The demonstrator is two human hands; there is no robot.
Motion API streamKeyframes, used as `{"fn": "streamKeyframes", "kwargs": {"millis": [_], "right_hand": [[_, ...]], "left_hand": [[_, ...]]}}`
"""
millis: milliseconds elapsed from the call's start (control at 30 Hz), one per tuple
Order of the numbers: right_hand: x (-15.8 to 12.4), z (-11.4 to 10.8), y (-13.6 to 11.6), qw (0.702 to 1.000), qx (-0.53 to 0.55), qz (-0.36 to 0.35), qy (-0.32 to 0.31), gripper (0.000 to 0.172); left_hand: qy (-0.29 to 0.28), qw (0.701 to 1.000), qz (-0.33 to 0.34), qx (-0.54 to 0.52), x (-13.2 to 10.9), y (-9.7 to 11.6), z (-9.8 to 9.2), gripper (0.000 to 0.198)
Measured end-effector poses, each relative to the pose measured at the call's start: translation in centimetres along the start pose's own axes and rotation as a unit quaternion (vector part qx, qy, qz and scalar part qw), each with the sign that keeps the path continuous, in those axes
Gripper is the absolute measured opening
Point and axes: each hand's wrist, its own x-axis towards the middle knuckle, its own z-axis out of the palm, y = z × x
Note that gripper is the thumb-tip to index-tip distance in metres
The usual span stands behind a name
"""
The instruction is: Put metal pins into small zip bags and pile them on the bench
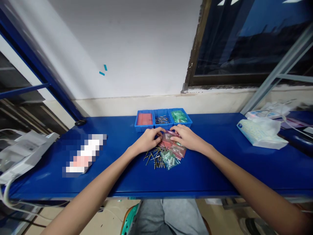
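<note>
My left hand (147,140) and my right hand (187,137) meet over a small red plastic bag (167,138), each closed on its upper part with thumb and fingers. Beneath and beside it lie another red bag (180,151) and a greenish clear bag (170,160) with pale, tube-like pieces inside. Left of these bags, below my left hand, is a loose pile of thin metal pins (156,159), which look like rivets. The fingertips partly cover the bag's top edge.
Behind my hands stand three joined blue bins: the left bin (144,129) holds red bags, the middle bin (162,125) metal pins, the right bin (187,123) green bags. A tissue pack (260,133) sits at the right. White equipment with cables (29,150) is at the left.
</note>
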Motion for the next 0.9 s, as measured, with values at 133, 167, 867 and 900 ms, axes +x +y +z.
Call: {"fn": "streamKeyframes", "kwargs": {"millis": [133, 167, 867, 900], "right_hand": [[0.3, 0.3, -0.1, 1.0, 0.001, -0.009, 0.006, 0.018], [0.3, 0.4, -0.1, 1.0, 0.007, -0.017, 0.007, 0.019], [0.6, -1.6, -1.4, 0.968, 0.248, 0.02, 0.043, 0.044], [0.5, -1.6, -1.7, 0.963, 0.267, 0.02, 0.041, 0.044]], "left_hand": [[0.026, 0.996, -0.031, -0.08, 0.1, -0.3, 0.1, 0.041], [0.025, 0.995, -0.034, -0.09, 0.1, -0.3, 0.1, 0.04], [0.285, 0.951, 0.113, 0.042, 0.1, 1.0, -0.4, 0.01], [0.294, 0.949, 0.112, 0.036, 0.0, 1.0, -0.5, 0.011]]}}
